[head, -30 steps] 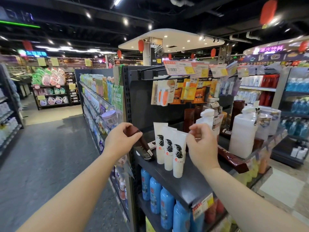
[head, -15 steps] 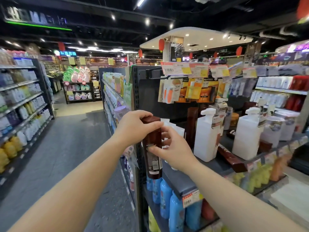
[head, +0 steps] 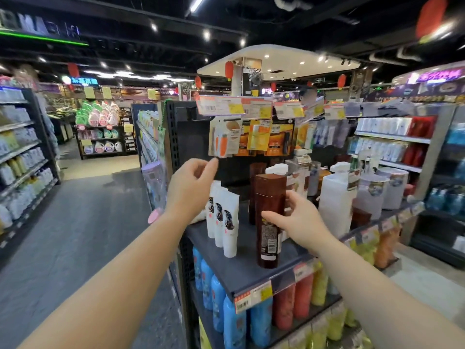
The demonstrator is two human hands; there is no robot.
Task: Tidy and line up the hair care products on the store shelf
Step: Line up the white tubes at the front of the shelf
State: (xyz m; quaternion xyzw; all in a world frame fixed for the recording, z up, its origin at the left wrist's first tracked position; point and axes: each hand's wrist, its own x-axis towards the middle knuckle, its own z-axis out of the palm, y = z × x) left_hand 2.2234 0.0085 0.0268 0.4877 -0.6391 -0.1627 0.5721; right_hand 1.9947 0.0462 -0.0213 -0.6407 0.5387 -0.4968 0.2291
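Observation:
A tall brown shampoo bottle [head: 269, 238] stands upright on the dark top shelf [head: 241, 273], near its front edge. My right hand [head: 299, 222] holds it at mid height, thumb across the front and fingers round its right side. My left hand [head: 190, 188] hovers to the left of the bottle, fingers relaxed and holding nothing. Three white tubes [head: 222, 215] stand cap-down in a row under my left hand. A second brown bottle [head: 256, 172] stands behind the first.
White pump bottles [head: 337, 200] and white tubs [head: 392, 190] fill the shelf's right side. Hanging packets [head: 254, 137] and price tags sit above. Blue bottles [head: 234, 321], red bottles [head: 284, 306] and yellow ones stand on the shelf below. An aisle runs along the left.
The brown bottle, held in the air by both hands, now stands on the shelf to the right of the tubes. My left hand has let go of its cap and lifted away.

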